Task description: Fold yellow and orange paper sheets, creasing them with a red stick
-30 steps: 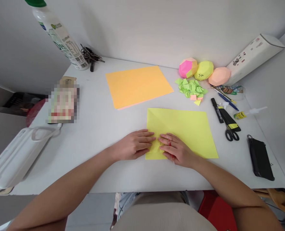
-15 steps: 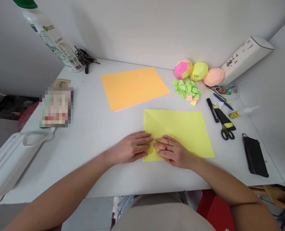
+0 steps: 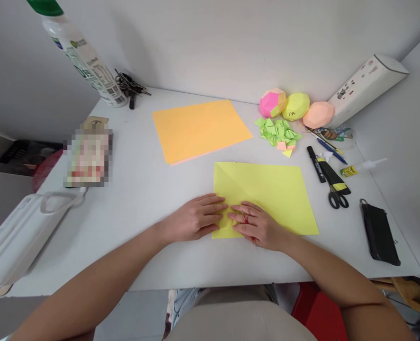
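Nearby, scissors (image 3: 337, 189) beside marker (image 3: 316, 164).

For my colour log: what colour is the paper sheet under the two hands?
The paper sheet is bright lemon yellow, best seen in the head view, the only one.

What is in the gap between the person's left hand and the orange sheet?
Nothing: the head view shows only bare white tabletop between the left hand and the orange sheet.
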The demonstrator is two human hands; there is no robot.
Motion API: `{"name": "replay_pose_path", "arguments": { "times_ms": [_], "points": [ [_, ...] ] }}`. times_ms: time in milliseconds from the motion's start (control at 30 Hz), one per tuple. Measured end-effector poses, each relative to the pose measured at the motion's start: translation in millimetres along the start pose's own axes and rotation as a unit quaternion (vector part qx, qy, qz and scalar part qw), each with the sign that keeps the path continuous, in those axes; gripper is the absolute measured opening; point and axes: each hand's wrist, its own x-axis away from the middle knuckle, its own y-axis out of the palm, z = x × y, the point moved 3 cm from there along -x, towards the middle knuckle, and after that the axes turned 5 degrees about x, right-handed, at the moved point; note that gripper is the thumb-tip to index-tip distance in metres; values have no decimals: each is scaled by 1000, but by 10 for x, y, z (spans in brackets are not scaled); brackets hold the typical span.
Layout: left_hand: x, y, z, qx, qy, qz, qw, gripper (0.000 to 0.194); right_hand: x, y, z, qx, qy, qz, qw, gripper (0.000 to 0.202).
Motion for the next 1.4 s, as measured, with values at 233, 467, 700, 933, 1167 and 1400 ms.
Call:
{"name": "replay_pose_path", "arguments": {
  "times_ms": [233,467,700,933,1167,1400],
  "points": [
    [8,12,-2,-4,-1,4,1000,14,0,5,-3,-5,6,-2,1000,20],
    [13,13,-11,0,1,-3,1000,15,6,9,8,-4,-3,9,1000,19],
    [10,-2,-15,13,3,-6,1000,17,-1,4,5,-14,-7,11,1000,18],
    [-3,-28,-9,21,-2,-23,1000,18,-12,-8,-4,-18,-6,8,1000,17],
    [25,-33,-30,37,8,-20,999,18,5,-4,11,-33,-22,-7,999,17],
    [18,-59,-19,48,8,-18,999,18,-10,-9,3,-45,-36,-4,998,10]
  ]
}}
